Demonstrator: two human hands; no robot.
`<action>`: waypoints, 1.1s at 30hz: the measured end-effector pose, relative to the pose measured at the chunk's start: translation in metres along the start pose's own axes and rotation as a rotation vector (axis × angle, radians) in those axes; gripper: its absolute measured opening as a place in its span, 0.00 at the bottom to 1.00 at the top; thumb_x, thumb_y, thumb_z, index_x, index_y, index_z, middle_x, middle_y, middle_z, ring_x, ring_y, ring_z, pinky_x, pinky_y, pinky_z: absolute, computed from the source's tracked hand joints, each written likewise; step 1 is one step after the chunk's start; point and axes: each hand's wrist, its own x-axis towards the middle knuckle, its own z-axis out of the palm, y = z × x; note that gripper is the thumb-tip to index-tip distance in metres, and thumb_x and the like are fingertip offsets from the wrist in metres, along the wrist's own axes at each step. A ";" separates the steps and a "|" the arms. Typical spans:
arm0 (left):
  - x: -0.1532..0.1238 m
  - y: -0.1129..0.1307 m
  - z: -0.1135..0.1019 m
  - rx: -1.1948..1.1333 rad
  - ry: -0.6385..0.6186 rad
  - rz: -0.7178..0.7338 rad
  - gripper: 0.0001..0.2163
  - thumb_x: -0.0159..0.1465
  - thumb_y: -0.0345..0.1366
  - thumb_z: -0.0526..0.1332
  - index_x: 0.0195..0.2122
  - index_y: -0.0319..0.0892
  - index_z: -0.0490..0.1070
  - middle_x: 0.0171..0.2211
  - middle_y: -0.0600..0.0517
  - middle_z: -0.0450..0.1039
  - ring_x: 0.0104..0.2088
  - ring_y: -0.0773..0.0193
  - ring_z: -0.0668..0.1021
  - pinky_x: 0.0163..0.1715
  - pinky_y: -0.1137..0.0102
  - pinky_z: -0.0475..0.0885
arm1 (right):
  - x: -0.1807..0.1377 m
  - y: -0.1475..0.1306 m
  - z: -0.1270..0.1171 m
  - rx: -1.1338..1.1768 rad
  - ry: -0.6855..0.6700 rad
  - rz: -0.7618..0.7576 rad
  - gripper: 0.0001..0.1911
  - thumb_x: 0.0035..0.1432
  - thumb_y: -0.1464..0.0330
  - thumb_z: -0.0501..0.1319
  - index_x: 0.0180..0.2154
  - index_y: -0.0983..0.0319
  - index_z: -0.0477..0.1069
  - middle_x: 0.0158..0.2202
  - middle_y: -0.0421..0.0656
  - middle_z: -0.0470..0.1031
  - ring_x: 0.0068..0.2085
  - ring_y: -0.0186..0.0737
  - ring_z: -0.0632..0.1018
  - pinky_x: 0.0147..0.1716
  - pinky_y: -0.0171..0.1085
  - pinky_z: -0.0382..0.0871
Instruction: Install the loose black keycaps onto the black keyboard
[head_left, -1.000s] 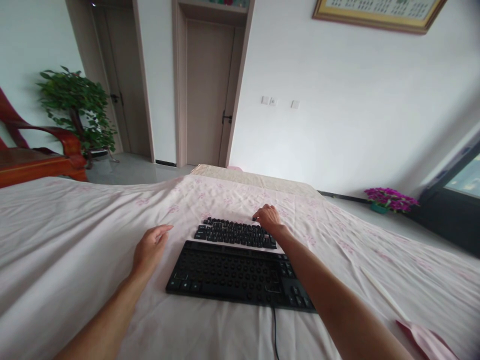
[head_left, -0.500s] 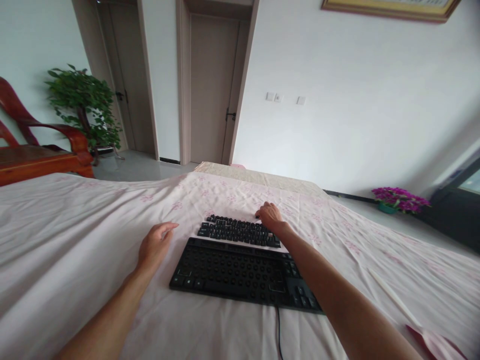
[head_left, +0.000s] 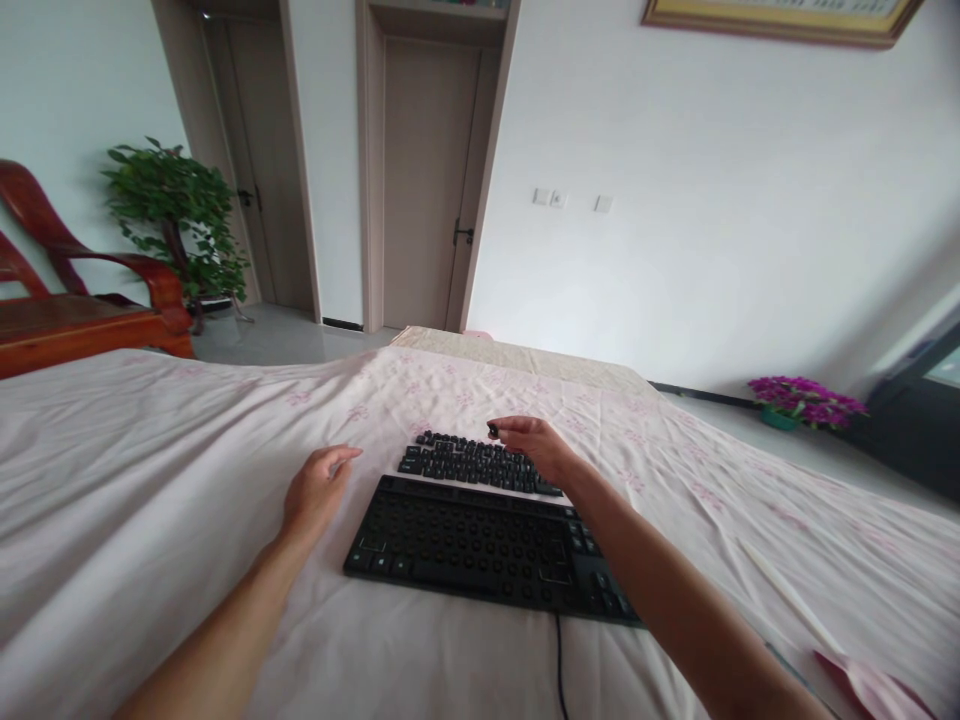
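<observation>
The right hand (head_left: 536,445) hovers above the far side of a keyboard, thumb and fingertips pinched on one small black keycap (head_left: 493,431), lifted clear of everything beneath it. The left hand (head_left: 315,490) lies open and relaxed on the bedsheet (head_left: 150,480), palm down, fingers loosely spread, just beside the keyboard's left end and not touching it.

The black keyboard (head_left: 480,550) lies flat between the two forearms. Most of its face shows bare round sockets, with a few keys in place at the right end. Its cable (head_left: 559,665) runs off the near edge toward the viewer. Just beyond its far edge, loose keys (head_left: 465,462) lie in neat rows on a white strip. Any lettering on them is too small to read.

The pale, pink-flowered sheet spreads wide and uncluttered to the left and ahead. At the lower right corner lies a pink object (head_left: 870,690).

Past the bed's far edge are a closed door (head_left: 424,180), a leafy plant (head_left: 176,215), a red wooden chair (head_left: 90,320), purple flowers (head_left: 806,400), and a framed picture (head_left: 780,12) whose writing is illegible.
</observation>
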 end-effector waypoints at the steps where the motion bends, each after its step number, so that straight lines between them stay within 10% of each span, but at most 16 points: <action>1: 0.000 0.000 0.000 0.004 -0.001 0.000 0.14 0.60 0.40 0.53 0.42 0.48 0.76 0.49 0.52 0.74 0.52 0.57 0.74 0.53 0.65 0.67 | -0.008 -0.005 0.004 0.161 -0.022 0.030 0.22 0.48 0.58 0.68 0.44 0.62 0.77 0.39 0.45 0.80 0.35 0.37 0.77 0.35 0.35 0.67; 12: -0.002 0.002 -0.003 0.004 -0.029 0.036 0.14 0.60 0.40 0.54 0.42 0.47 0.76 0.48 0.51 0.75 0.51 0.57 0.74 0.52 0.65 0.68 | -0.076 -0.038 0.025 0.371 -0.063 0.121 0.19 0.41 0.61 0.72 0.38 0.61 0.80 0.35 0.43 0.80 0.35 0.37 0.77 0.38 0.37 0.67; 25: -0.022 0.044 -0.007 0.090 -0.168 0.224 0.15 0.59 0.49 0.57 0.34 0.46 0.76 0.36 0.53 0.76 0.29 0.66 0.75 0.35 0.71 0.70 | -0.166 -0.015 0.034 -0.555 0.080 -0.125 0.10 0.51 0.69 0.66 0.38 0.54 0.80 0.36 0.41 0.80 0.41 0.43 0.75 0.43 0.41 0.69; 33: -0.022 0.044 -0.006 0.039 -0.268 0.163 0.16 0.56 0.49 0.59 0.39 0.47 0.77 0.32 0.54 0.77 0.30 0.64 0.76 0.33 0.72 0.70 | -0.181 -0.020 0.047 -0.732 0.050 -0.334 0.09 0.56 0.71 0.64 0.39 0.54 0.79 0.36 0.40 0.80 0.40 0.40 0.73 0.42 0.39 0.68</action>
